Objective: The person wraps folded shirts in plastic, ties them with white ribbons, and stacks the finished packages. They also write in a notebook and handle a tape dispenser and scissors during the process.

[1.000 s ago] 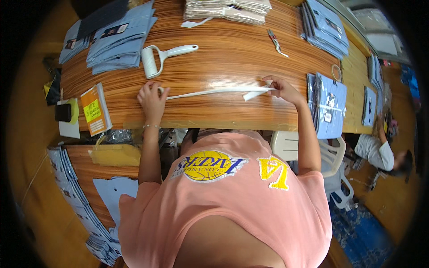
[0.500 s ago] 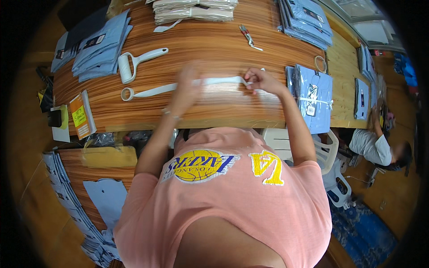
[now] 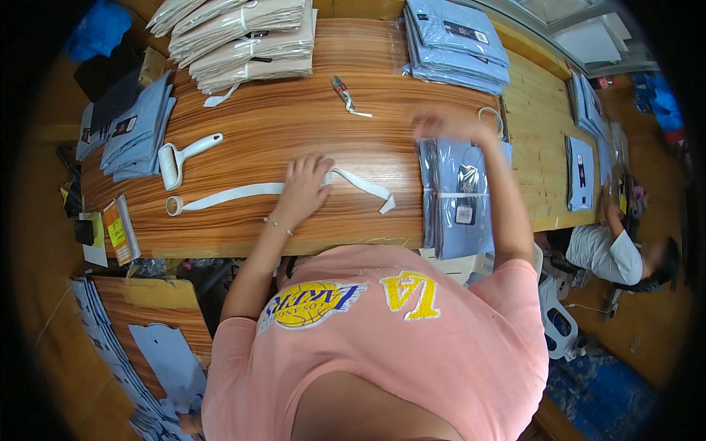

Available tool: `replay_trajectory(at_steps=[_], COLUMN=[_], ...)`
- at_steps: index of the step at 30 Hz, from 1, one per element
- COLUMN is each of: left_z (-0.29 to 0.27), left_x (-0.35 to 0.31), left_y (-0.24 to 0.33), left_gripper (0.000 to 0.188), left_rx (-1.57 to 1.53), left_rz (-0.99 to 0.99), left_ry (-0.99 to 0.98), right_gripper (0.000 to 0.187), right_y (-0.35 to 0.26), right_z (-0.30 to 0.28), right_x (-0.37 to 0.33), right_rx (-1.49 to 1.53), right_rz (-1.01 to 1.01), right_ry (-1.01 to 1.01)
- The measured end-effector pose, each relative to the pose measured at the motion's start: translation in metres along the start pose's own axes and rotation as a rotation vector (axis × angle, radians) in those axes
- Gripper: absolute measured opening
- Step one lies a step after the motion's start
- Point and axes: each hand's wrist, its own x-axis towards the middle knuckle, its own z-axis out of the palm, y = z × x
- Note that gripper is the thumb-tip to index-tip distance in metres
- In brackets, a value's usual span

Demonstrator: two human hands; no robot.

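Observation:
A white ribbon-like strip (image 3: 235, 193) runs across the wood-grain table from a small roll (image 3: 174, 206), and its loose folded end lies to the right. My left hand (image 3: 305, 187) rests flat on the strip near its middle, fingers stretched out. My right hand (image 3: 448, 126) is smeared by motion over the far end of a pile of blue folded garments in clear bags (image 3: 463, 195). A white band goes round that pile. Whether the right hand holds anything cannot be made out.
Red-handled snips (image 3: 340, 90) and a lint roller (image 3: 173, 165) lie farther back. Tied beige garments (image 3: 250, 44) and more bagged blue ones (image 3: 456, 44) stand at the far side. A roll of tape (image 3: 491, 117) sits behind the right pile. Another person (image 3: 607, 253) is at far right.
My right hand has let go of the strip's end and moved right, to the bagged pile. My left hand has come down flat on the strip. The view has shifted.

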Motion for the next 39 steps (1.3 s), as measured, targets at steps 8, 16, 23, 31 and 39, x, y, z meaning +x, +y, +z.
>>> replay_trajectory(at_steps=[8,16,23,31,39], left_z=[0.064,-0.006,-0.020,-0.093,-0.034], left_x=[0.003,0.072,0.190,0.055,-0.063], left_y=[0.074,0.058,0.063,0.004,-0.091], left_gripper=[0.067,0.066,0.073,0.042,0.035], left_rx=[-0.042,-0.793,-1.895,-2.000,0.212], left_rz=[0.207,0.014,-0.391,-0.591,-0.179], left_ry=[-0.133,0.138,0.096,0.161,0.203], right_gripper=[0.058,0.028,0.024,0.030,0.030], right_y=[0.120,0.062,-0.101,-0.102,0.003], right_z=[-0.139,-0.094,-0.002,0.103,0.238], right_x=[0.036,0.018,0.004,-0.051,-0.015], right_rx=[-1.099,-1.126,-0.978,0.267,-0.354], right_rz=[0.227,0.033,0.078,-0.134,0.201], right_ry=[0.941,1.123,0.989,0.880,1.073])
